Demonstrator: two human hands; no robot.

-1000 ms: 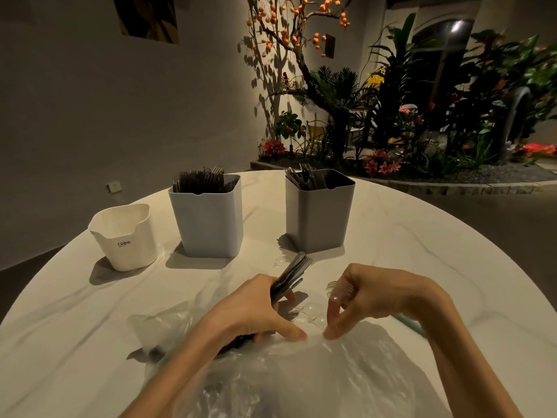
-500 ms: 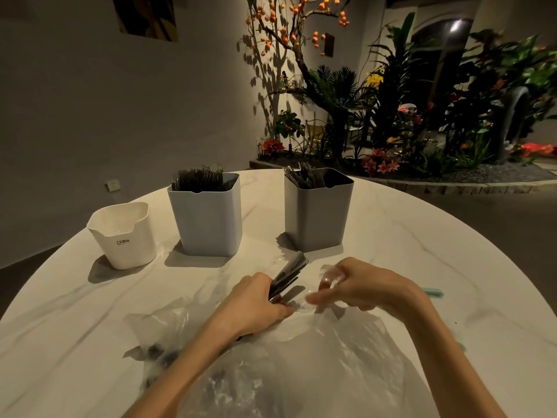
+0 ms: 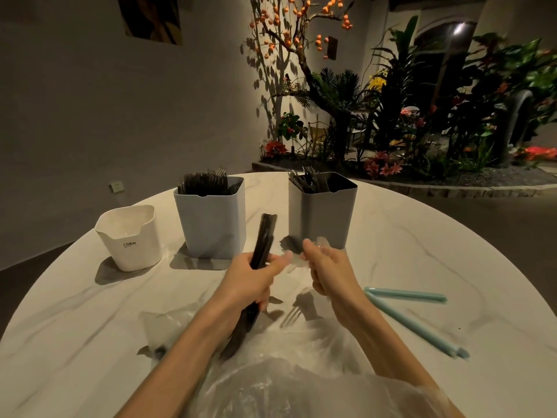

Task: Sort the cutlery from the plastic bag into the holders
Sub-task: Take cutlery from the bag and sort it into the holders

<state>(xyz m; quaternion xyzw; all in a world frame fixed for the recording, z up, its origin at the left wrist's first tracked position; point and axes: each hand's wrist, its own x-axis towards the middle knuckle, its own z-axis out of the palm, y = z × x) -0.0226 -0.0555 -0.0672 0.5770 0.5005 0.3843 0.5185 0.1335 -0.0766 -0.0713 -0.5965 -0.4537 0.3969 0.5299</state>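
Dark cutlery bundle (image 3: pixel 262 242) upright before holders (image 3: pixel 211 218)

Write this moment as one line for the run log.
left hand: grips dark cutlery bundle | right hand: holds clear cutlery | plastic bag: on table

left hand (image 3: pixel 251 279) is curled tight around a dark bundle; right hand (image 3: pixel 327 268), blurred, pinches clear pieces just beside it, both forearms raised.

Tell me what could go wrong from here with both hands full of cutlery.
1. The left hand grips a long black bundle near its middle; pieces might slide out.
2. The right hand holds clear cutlery, blurred and hard to see; a piece could drop unnoticed onto the bag.
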